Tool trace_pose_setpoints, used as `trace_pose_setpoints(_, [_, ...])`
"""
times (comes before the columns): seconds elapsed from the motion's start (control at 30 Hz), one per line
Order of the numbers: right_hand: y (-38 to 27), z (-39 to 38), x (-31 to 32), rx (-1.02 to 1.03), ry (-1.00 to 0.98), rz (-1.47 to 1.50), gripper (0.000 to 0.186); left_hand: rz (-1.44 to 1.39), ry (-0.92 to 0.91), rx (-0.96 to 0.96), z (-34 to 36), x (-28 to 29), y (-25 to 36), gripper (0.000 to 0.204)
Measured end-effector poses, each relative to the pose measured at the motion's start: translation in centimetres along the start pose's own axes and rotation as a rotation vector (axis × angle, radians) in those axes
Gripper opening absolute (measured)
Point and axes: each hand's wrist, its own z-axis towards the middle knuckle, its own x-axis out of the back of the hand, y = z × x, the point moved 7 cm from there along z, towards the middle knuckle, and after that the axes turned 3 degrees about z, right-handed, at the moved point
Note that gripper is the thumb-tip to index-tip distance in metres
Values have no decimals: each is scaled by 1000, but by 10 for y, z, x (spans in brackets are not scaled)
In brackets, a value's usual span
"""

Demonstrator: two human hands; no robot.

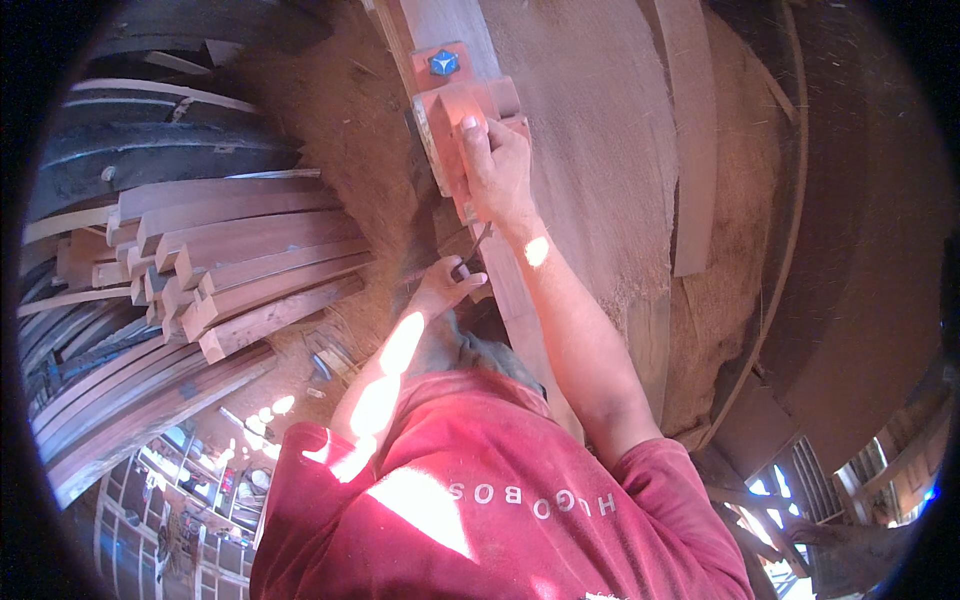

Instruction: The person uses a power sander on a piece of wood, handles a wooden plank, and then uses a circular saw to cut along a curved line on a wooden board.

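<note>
My right hand (495,170) grips an orange power planer (435,130) with a blue knob at its front, resting on a long pale-reddish plank (525,320). Just below and left of it, my left hand (445,285) is closed around a dark cord (482,245) that hangs from the planer's rear; its exact grip is partly hidden. Patches of sunlight fall on both forearms.
A stack of timber lengths (260,275) lies at the left, above heaps of sawdust (330,130). A wide, dusty board surface (610,150) lies right of the plank, with loose boards (690,200) on it. Dark curved panels (850,250) fill the far right.
</note>
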Motion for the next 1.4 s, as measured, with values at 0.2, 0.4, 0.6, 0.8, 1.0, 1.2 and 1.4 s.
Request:
trace_pose_setpoints(0.2, [-15, 61, -21, 46, -4, 2, 48, -92, 87, 28, 25, 32, 29, 58])
trace_pose_setpoints(0.4, [-39, 124, -39, 100, 30, 5, 51, -104, 151, 72, 44, 43, 39, 60])
trace_pose_setpoints(0.6, [-87, 178, -62, 211, 40, -49, 56, -114, 143, 116, 47, 45, 35, 63])
trace_pose_setpoints(0.8, [-114, 247, -89, 196, -29, 23, 53, -134, 136, 127, 45, 50, 41, 66])
trace_pose_setpoints(1.0, [-146, 286, -127, 66, -207, 288, 45, -147, 139, 192, 45, 45, 33, 66])
trace_pose_setpoints(1.2, [-139, 277, -100, 119, -182, 136, 63, -476, 300, -3, 27, 51, -5, 43])
trace_pose_setpoints(1.4, [-28, 54, 21, 287, -204, -99, 53, -782, 456, 260, -53, 118, -130, 78])
